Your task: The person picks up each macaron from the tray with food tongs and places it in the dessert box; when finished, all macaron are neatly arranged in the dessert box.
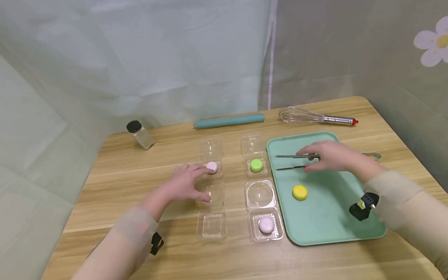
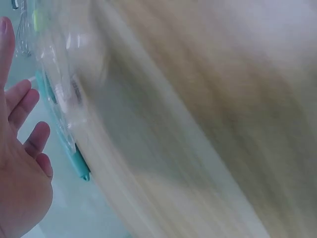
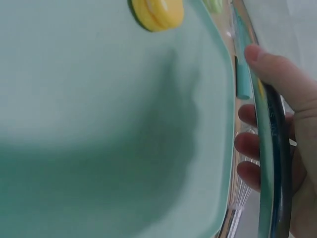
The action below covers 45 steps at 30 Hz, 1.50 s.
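Note:
My right hand (image 1: 330,155) holds a pair of metal tongs (image 1: 292,156) over the green tray (image 1: 329,232); their toothed arms are spread apart. In the right wrist view, the thumb lies on one side of the tongs (image 3: 277,163) and the fingers on the other. A yellow macaron (image 1: 300,192) lies on the tray below the tong tips. My left hand (image 1: 184,183) is held out with loosely extended fingers and nothing gripped. Its fingertips overlap a clear box holding a pink macaron (image 1: 212,167), while its thumb overlaps the clear lid (image 1: 215,194) of the nearer, empty box (image 1: 214,225).
To the right, one clear box holds a green macaron (image 1: 256,165) and another a lilac macaron (image 1: 266,225), lids open. A blue-green rod (image 1: 228,121), a whisk (image 1: 315,117) and a black-capped jar (image 1: 140,135) lie along the table's back edge, before a hanging cloth.

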Available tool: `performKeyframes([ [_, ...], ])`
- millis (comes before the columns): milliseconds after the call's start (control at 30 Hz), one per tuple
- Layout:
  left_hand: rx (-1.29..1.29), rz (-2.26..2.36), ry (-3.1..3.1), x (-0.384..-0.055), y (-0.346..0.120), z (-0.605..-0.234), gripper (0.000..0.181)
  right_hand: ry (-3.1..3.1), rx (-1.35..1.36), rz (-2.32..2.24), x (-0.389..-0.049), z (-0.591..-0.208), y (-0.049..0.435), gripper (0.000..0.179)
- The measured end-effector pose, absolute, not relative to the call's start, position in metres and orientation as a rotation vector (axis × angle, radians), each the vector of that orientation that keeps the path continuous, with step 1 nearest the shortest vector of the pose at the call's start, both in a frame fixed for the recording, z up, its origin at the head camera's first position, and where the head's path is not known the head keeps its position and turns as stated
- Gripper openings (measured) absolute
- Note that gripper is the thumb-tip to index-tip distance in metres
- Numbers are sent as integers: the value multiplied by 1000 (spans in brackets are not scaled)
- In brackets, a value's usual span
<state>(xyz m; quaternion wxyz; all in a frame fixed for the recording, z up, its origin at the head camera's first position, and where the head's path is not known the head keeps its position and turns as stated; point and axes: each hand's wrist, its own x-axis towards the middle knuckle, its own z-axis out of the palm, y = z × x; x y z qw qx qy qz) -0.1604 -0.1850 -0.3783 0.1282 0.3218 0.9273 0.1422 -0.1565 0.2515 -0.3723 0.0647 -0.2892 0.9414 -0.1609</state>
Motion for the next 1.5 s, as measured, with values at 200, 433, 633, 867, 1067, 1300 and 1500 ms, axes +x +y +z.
performKeyframes([
  [200, 989, 372, 2688, -147, -194, -381, 87, 2769, -851, -509, -149, -371, 257, 46],
  [433, 1064, 343, 2644, -129, -205, -382, 85, 2759, -831, -499, -140, -373, 262, 45],
  [633, 1100, 364, 2597, -120, -207, -376, 82, 2766, -799, -483, -136, -377, 268, 45],
  [867, 1101, 354, 2582, -115, -206, -374, 79, 2752, -783, -481, -130, -379, 270, 45],
  [1067, 1221, 283, 2574, -109, -201, -373, 81, 2749, -789, -507, -124, -379, 274, 45],
  [1300, 1230, 252, 2588, -102, -200, -377, 84, 2719, -834, -459, -118, -379, 278, 44],
  [1500, 1248, 250, 2587, -99, -202, -381, 84, 2705, -835, -405, -114, -376, 276, 42],
])
